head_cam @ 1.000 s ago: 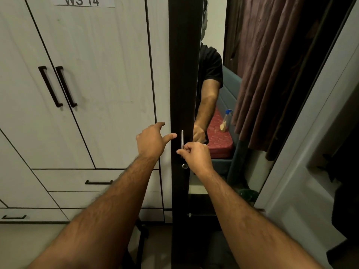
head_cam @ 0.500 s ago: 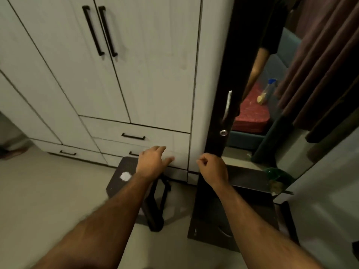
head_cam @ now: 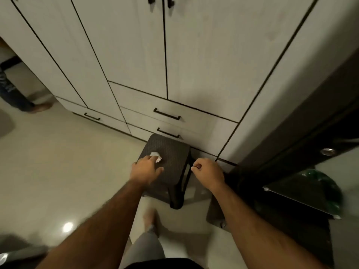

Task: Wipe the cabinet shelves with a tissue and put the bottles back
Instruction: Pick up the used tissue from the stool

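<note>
Tissue (head_cam: 156,156) on stool (head_cam: 171,152) | left hand (head_cam: 145,170) fingertips touching it, relaxed | right hand (head_cam: 208,174) curled, empty

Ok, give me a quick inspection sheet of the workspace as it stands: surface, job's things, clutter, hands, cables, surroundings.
Surface: dark stool on the pale floor, standing against the white cabinet.
Job's things: crumpled white tissue lies on the stool top; no bottles seen clearly; no shelves in view.
Clutter: a green object low on the right, too blurred to name.
Hands: left hand reaches down, fingertips at the tissue, grip not yet plain; right hand curled, holding nothing.
Cables: nothing seen.
Surroundings: white cabinet with doors and drawers closed; dark door on the right; another person's leg far left.
</note>
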